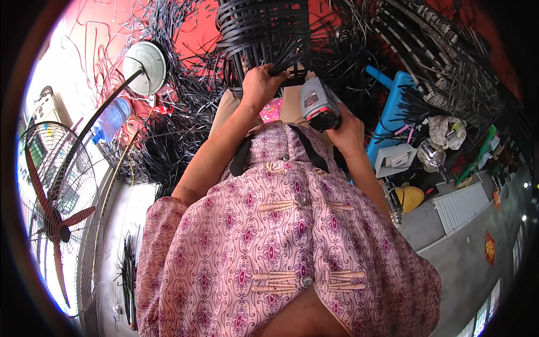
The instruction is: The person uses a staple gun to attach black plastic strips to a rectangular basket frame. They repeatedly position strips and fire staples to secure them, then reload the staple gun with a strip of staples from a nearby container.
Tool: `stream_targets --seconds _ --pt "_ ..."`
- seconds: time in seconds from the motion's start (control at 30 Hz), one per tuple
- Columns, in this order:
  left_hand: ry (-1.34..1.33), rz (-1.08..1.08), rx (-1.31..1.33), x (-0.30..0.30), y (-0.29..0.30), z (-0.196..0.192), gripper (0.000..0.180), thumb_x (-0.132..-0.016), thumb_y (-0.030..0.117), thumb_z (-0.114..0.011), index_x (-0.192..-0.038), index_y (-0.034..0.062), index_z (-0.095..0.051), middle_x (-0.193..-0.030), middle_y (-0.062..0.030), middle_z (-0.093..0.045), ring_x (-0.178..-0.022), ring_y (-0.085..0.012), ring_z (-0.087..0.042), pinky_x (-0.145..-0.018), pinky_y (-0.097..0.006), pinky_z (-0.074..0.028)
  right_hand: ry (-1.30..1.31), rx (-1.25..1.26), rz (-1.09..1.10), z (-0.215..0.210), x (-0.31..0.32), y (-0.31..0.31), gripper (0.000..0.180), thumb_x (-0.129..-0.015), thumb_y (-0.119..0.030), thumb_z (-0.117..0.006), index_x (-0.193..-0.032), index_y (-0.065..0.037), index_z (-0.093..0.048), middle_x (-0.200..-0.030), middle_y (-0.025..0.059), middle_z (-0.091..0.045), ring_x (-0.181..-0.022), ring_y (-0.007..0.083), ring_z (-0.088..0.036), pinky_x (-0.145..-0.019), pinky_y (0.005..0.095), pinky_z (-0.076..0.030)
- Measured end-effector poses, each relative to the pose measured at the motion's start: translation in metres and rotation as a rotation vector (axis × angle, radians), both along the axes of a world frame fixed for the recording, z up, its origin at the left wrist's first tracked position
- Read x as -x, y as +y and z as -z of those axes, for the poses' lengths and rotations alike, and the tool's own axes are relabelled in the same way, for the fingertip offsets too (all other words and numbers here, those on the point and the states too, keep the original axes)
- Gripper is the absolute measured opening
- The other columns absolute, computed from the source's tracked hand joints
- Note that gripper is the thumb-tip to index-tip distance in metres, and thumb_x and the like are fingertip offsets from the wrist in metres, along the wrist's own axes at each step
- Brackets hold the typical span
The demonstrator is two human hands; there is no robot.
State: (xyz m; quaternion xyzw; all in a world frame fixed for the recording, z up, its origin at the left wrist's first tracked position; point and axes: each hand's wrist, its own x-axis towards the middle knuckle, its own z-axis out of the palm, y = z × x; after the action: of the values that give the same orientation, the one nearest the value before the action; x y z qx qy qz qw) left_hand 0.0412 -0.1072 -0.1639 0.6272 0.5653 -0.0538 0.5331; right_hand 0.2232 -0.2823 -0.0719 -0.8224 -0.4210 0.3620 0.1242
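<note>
A bundle of flat black plastic strips (287, 56) is pinched in my left hand (261, 87), close against a black woven frame (261, 25) that stands in front of me. My right hand (348, 135) is wrapped round the handle of a grey handheld power tool (318, 101) with a black and red rear end. The tool's nose points away from me, toward the lower edge of the weaving. Whether the nose touches the frame I cannot tell. Part of the right hand's grip is hidden behind the tool.
Loose black strips (191, 106) lie heaped on the red floor (193, 28). At left are a fan (56, 224), a round grey base (145, 67) and a clear blue bottle (114, 118). At right stand a blue plastic stool (393, 112), a white box (394, 160) and more black weaving (432, 50).
</note>
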Motion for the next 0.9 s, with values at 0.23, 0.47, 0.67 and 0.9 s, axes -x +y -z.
stream_targets --seconds 0.23,0.47,0.67,0.9 --pt "-0.178 -0.215 0.141 0.01 -0.002 0.007 0.037 -0.094 0.039 -0.068 -0.098 0.0025 -0.073 -0.067 -0.0117 -0.064 -0.062 -0.0175 -0.058 -0.065 -0.036 -0.05 0.141 -0.095 0.263 0.013 -0.011 -0.028 0.048 -0.074 -0.02 -0.082 -0.117 -0.006 -0.066 -0.093 0.018 -0.073 -0.089 0.0351 -0.073 -0.075 0.0394 -0.057" --pt "-0.259 -0.298 0.199 0.005 -0.002 0.013 0.032 -0.094 0.031 -0.07 -0.088 -0.0004 -0.071 -0.062 0.0046 -0.051 -0.061 -0.0056 -0.044 -0.056 -0.028 -0.041 0.735 -0.045 0.712 0.047 -0.055 0.016 0.025 -0.079 -0.014 -0.08 -0.094 0.0 -0.066 -0.079 0.0047 -0.066 -0.068 0.0115 -0.063 -0.062 0.0281 -0.049" --pt "-0.263 -0.31 0.252 0.001 0.003 0.005 0.031 -0.093 0.031 -0.073 -0.078 0.0046 -0.068 -0.064 0.0063 -0.051 -0.06 -0.0039 -0.044 -0.054 -0.025 -0.037 1.165 -0.08 0.833 0.102 -0.093 0.067 0.039 -0.08 -0.007 -0.077 -0.114 0.0 -0.061 -0.101 0.0104 -0.072 -0.096 0.025 -0.073 -0.072 0.0313 -0.058" --pt "-0.21 -0.283 0.238 -0.003 0.004 0.0 0.034 -0.093 0.032 -0.072 -0.082 -0.0002 -0.07 -0.063 0.0047 -0.051 -0.06 -0.0052 -0.044 -0.054 -0.026 -0.039 1.264 0.04 0.668 0.12 -0.072 0.103 0.035 -0.079 0.0 -0.073 -0.112 -0.003 -0.062 -0.095 0.0054 -0.067 -0.089 0.0212 -0.07 -0.075 0.0327 -0.059"
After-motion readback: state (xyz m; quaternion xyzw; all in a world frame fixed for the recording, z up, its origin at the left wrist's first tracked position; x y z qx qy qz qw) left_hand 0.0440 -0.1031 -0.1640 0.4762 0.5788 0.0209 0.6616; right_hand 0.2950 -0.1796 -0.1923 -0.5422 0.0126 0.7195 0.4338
